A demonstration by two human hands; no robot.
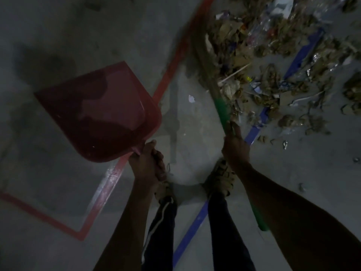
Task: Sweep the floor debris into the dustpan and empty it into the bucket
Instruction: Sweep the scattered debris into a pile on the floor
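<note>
Sweeping stage. Left hand point(147, 163) grips the red dustpan point(101, 112), held off the floor and empty. Right hand point(235, 145) grasps the green-handled broom point(219, 106), bristles at the debris point(273, 75) pile's edge. Bucket unseen. Next, likely: lower pan beside pile, draw litter in.

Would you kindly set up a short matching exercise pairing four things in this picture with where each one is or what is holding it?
Things:
1. dustpan
2. broom
3. debris pile
4. red tape line

Places or states:
A. scattered over the floor at upper right
B. gripped by the right hand
C. stuck flat on the floor, running behind the dustpan
D. held off the floor by the left hand

Pairs: 1-D, 2-B, 3-A, 4-C
</note>
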